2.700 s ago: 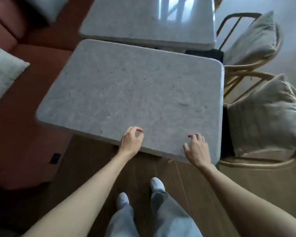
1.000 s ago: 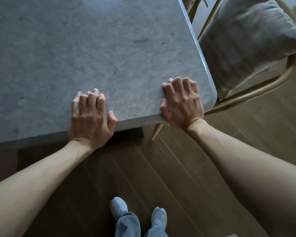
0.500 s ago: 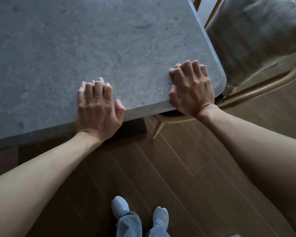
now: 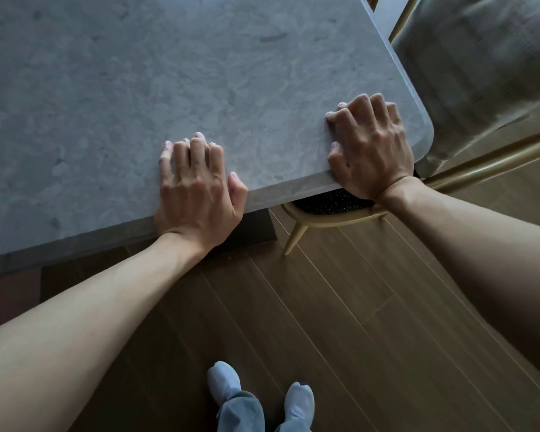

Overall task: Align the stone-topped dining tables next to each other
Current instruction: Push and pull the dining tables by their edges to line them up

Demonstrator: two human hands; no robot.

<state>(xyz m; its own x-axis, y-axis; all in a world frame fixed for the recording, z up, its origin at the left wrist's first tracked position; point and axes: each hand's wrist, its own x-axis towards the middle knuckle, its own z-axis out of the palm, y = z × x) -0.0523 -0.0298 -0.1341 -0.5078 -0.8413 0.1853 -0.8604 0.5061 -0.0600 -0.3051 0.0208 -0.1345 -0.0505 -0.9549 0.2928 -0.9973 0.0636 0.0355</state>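
A: Stone-topped table (image 4: 200,73) filling upper left of view, near edge running on a diagonal, rounded corner at right. Second table out of frame.

B: Hands?

A: Left hand (image 4: 197,194) flat on top near the middle of the near edge, fingers curled, thumb hooked over the lip. Right hand (image 4: 371,148) at the rounded corner, knuckles bent, heel against the edge. Pressing on the slab, neither closed around anything. Underside contact hidden.

B: Handling?

A: Likely heavy. Thick slab, rigid, no flex to expect. Matte, veined surface, probably decent friction under palms. Edges and corners probably the chip risk if knocked against the neighbouring top.

B: Where to take hold?

A: Near edge, hands well apart as now, heels low against the edge face for a push along the floor (image 4: 340,322). Lifting ill-advised at that weight.

B: Hazards?

A: Chair (image 4: 496,160) with cushion (image 4: 480,57) just beside the right corner, frame partly under the top; may snag. Feet (image 4: 225,381) well back from the base.
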